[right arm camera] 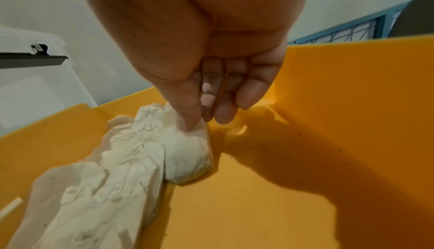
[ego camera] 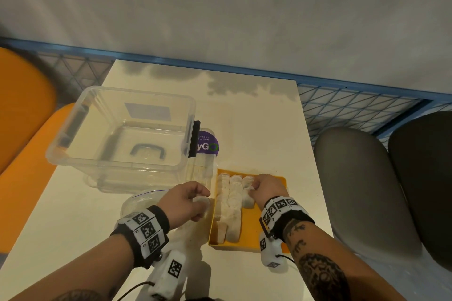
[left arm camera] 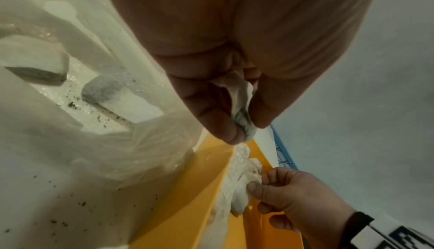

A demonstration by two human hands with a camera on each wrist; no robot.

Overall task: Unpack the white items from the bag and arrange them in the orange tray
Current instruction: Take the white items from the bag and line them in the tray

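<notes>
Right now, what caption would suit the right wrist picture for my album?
The right hand pinches a white packet at the end of a row inside the orange tray.

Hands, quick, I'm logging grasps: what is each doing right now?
Left hand: pinches a white item beside the orange tray.
Right hand: fingertips pinch the top of a white item in the tray.

Tray [ego camera: 269, 239], bag [ego camera: 137, 199] and box [ego camera: 73, 127] on the bench [ego camera: 256, 117]
Packets [ego camera: 231, 205] lie in rows in the tray's left part; the bag lies just left of the tray, the box behind the bag.
</notes>
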